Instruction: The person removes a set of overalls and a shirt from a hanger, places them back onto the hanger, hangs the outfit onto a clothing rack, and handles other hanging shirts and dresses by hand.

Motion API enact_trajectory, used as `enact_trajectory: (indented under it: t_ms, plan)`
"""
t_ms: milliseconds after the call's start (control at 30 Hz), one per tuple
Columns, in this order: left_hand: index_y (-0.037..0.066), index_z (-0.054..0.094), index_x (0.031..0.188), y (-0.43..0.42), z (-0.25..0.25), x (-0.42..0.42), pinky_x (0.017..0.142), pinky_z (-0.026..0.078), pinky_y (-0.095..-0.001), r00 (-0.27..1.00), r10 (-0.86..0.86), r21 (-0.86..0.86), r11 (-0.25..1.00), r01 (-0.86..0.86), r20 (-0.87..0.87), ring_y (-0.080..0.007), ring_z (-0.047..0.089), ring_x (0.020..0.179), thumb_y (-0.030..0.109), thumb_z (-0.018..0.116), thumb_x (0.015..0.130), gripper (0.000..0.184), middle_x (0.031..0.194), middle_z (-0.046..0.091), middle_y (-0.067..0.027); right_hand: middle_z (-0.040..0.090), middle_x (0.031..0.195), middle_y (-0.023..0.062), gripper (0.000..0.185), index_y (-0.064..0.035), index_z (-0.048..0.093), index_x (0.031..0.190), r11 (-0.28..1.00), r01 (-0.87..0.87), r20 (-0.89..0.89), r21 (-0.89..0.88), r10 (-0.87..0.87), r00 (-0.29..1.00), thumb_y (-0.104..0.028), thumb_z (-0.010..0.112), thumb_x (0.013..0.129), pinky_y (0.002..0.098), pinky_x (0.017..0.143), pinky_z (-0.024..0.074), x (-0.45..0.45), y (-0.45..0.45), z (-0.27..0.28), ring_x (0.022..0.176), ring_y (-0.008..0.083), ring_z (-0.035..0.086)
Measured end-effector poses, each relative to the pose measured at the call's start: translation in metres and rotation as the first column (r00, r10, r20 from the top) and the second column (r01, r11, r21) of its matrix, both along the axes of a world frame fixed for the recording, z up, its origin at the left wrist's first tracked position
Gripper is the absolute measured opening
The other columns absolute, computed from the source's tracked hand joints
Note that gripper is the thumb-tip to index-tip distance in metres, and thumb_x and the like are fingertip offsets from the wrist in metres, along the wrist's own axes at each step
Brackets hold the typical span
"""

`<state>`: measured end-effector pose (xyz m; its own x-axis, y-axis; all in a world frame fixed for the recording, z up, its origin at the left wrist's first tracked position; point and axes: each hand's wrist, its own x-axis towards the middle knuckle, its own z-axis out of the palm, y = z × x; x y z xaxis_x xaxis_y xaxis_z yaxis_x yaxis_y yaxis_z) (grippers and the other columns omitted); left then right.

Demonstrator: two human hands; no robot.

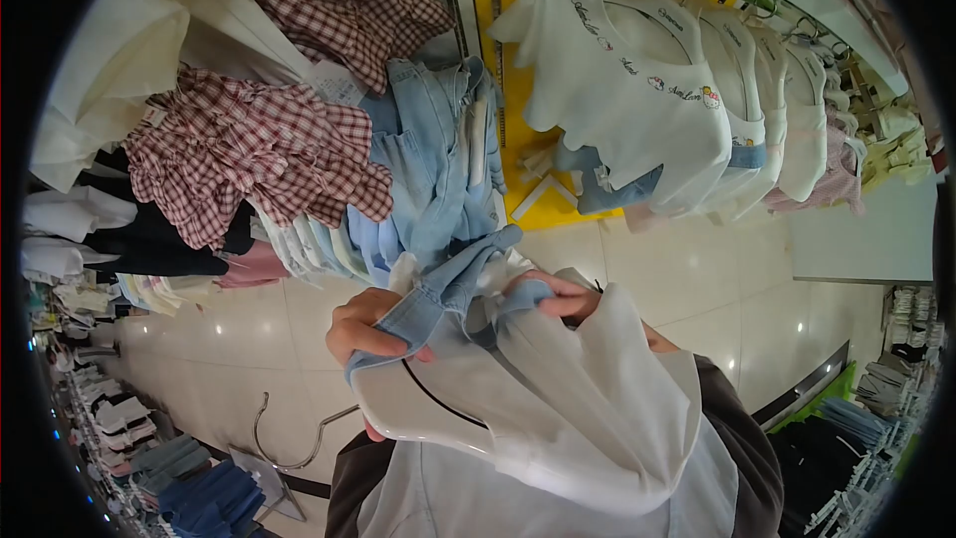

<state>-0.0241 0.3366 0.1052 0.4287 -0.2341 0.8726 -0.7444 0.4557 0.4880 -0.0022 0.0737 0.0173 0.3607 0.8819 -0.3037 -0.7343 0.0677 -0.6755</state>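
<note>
In front of my chest I hold a white top [597, 408] with a light-blue denim collar [438, 289]. My left hand [363, 327] is closed around the left side of the collar, its thumb pressed onto the denim. Below that hand lies a glossy white hanger [423, 410], partly covered by the top, and its metal hook [281, 460] sticks out to the left. My right hand [566, 299] pinches the other side of the collar, with the fingers partly hidden by cloth. The white fabric hangs down over my lap.
Red-checked garments [259, 149] and light-blue jeans clothing [428, 149] hang ahead on the left. White printed tops [637, 90] hang on a rail at right, before a yellow panel [513, 159]. Folded dark-blue clothes [214, 493] lie lower left, and a low rack [836, 438] stands right.
</note>
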Motion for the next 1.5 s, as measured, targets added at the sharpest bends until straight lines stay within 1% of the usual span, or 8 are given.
enact_trajectory:
  t_ms: [167, 267, 433, 700, 933, 1100, 1333, 1500]
  plan:
    - [0.001, 0.053, 0.079, 0.003, -0.024, -0.027, 0.043, 0.043, -0.0244, 0.915, 0.339, -0.009, 0.937, -0.349, -0.220, -0.0190, 0.057, 0.048, 0.057, 0.075, 0.052, 0.065, 0.058, 0.058, -0.0081, 0.044, 0.062, -0.0001, 0.031, -0.0094, 0.039, 0.113, 0.701, 0.686, -0.100, 0.195, -0.682, 0.725, -0.009, 0.050, 0.084, 0.0230, 0.051, 0.0350, 0.024, -0.045, 0.019, 0.050, 0.0045, 0.040]
    - [0.001, 0.052, 0.079, 0.005, -0.034, -0.044, 0.046, 0.042, -0.0249, 0.812, 0.428, 0.177, 0.904, -0.390, -0.398, -0.0164, 0.054, 0.049, 0.063, 0.073, 0.048, 0.073, 0.060, 0.057, -0.0091, 0.044, 0.070, 0.0012, 0.040, -0.0100, 0.032, 0.122, 0.610, 0.516, -0.029, 0.602, -0.629, 0.777, -0.009, 0.047, 0.085, 0.0201, 0.042, 0.0306, 0.049, -0.079, 0.059, 0.046, 0.0021, 0.033]
    - [0.003, 0.055, 0.073, -0.009, -0.027, -0.043, 0.049, 0.039, -0.0245, 0.547, 0.543, 0.328, 0.833, -0.445, -0.637, -0.0149, 0.053, 0.053, 0.061, 0.072, 0.049, 0.065, 0.058, 0.054, -0.0063, 0.045, 0.085, 0.0045, 0.058, -0.0119, 0.023, 0.132, 0.766, 0.636, 0.256, 0.092, -0.636, 0.728, -0.007, 0.052, 0.082, 0.0134, 0.033, 0.0202, 0.056, -0.079, 0.091, 0.039, 0.0015, 0.028]
    - [0.001, 0.052, 0.082, 0.013, -0.069, -0.023, 0.050, 0.039, -0.0238, 0.250, 0.917, 0.507, 0.383, -0.772, -0.312, -0.0126, 0.051, 0.055, 0.049, 0.074, 0.060, 0.057, 0.062, 0.053, -0.0044, 0.050, 0.084, 0.0067, 0.047, -0.0056, 0.029, 0.128, 0.608, 0.789, -0.492, 0.093, -0.661, 0.567, 0.001, 0.045, 0.084, 0.0128, 0.041, 0.0360, 0.067, -0.095, 0.049, 0.057, 0.0044, 0.046]
    - [0.001, 0.054, 0.083, 0.005, -0.057, -0.015, 0.053, 0.042, -0.0259, 0.147, 0.989, 0.568, 0.123, -0.814, -0.003, -0.0175, 0.054, 0.058, 0.047, 0.073, 0.062, 0.054, 0.067, 0.056, -0.0086, 0.056, 0.085, 0.0099, 0.045, 0.0018, 0.035, 0.124, 0.578, 0.809, -0.313, 0.104, -0.753, 0.578, 0.000, 0.050, 0.082, 0.0133, 0.046, 0.0406, 0.046, -0.092, 0.053, 0.062, 0.0080, 0.049]
    - [0.000, 0.054, 0.081, 0.006, -0.049, -0.004, 0.055, 0.040, -0.0241, 0.158, 0.977, 0.440, 0.207, -0.874, -0.146, -0.0139, 0.051, 0.060, 0.056, 0.065, 0.068, 0.058, 0.069, 0.054, -0.0053, 0.058, 0.088, 0.0093, 0.024, -0.0025, 0.054, 0.104, 0.880, -0.234, 0.224, -0.413, 0.347, 0.911, -0.016, 0.053, 0.084, 0.0171, 0.053, 0.0421, 0.028, -0.095, 0.031, 0.067, 0.0066, 0.053]
    - [0.001, 0.053, 0.082, -0.006, -0.042, 0.003, 0.054, 0.038, -0.0234, 0.054, 0.987, 0.380, 0.109, -0.918, -0.152, -0.0121, 0.049, 0.060, 0.058, 0.063, 0.068, 0.060, 0.067, 0.052, -0.0034, 0.056, 0.072, 0.0044, 0.029, -0.0034, 0.055, 0.077, 0.958, 0.256, 0.126, 0.130, -0.272, 0.954, -0.025, 0.042, 0.091, 0.0343, 0.088, 0.0395, -0.022, -0.061, -0.044, 0.075, 0.0196, 0.059]
    - [0.002, 0.054, 0.080, -0.001, -0.032, 0.007, 0.049, 0.039, -0.0251, 0.306, 0.952, 0.411, 0.273, -0.870, 0.014, -0.0162, 0.053, 0.054, 0.055, 0.068, 0.063, 0.058, 0.061, 0.053, -0.0056, 0.048, 0.064, 0.0026, 0.026, -0.0045, 0.051, 0.086, 0.723, 0.678, -0.451, 0.134, -0.564, 0.692, -0.026, 0.038, 0.093, 0.0239, 0.061, 0.0443, -0.002, -0.078, -0.052, 0.053, 0.0103, 0.046]
